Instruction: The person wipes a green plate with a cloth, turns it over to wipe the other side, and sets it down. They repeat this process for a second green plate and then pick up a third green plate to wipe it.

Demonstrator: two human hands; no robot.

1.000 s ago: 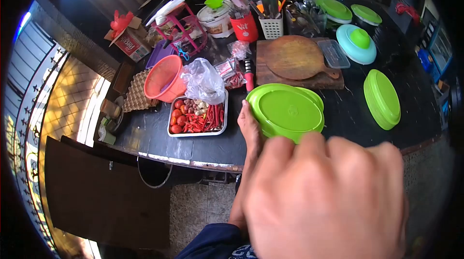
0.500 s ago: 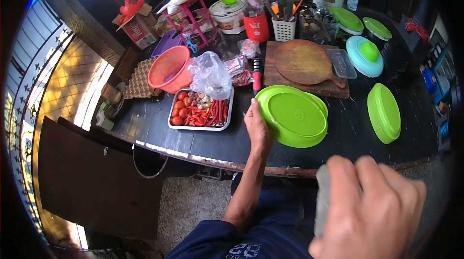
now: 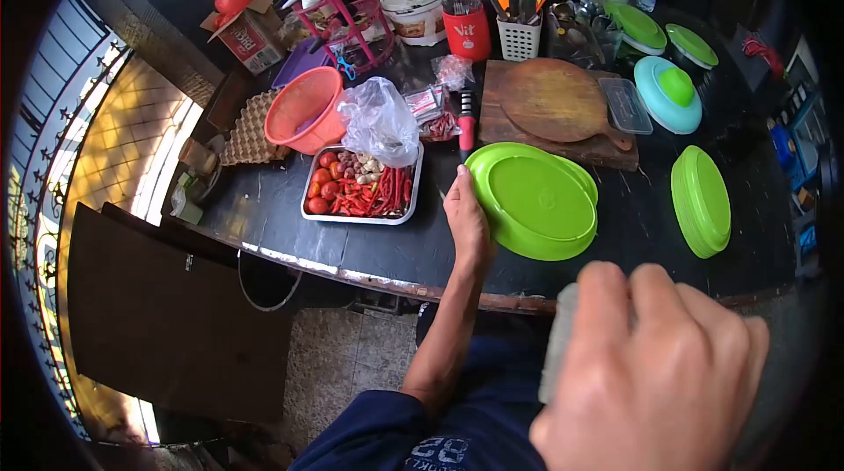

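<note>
My left hand [image 3: 468,220] grips the left rim of a bright green oval plastic dish [image 3: 543,200]. The dish shows its underside, with a raised oval ring, above the black table. Close to the camera at the lower right, my right hand [image 3: 655,365] is closed around a flat, greyish, rough-edged piece [image 3: 558,339]. Most of that piece is hidden behind my fingers, and its kind cannot be made out. On the table to the right, a stack of green oval dishes [image 3: 701,203] rests apart from both hands.
A metal tray [image 3: 352,219] of tomatoes, chillies and garlic stands left, with a plastic bag [image 3: 380,124] at its back edge. Behind are a coral basket [image 3: 280,115], a round wooden board [image 3: 554,106], a clear lid [image 3: 626,110] and a pink-handled knife [image 3: 466,124].
My right hand has shifted slightly left and up with the greyish piece. The whole view has moved a little. My left hand keeps its hold on the green dish.
</note>
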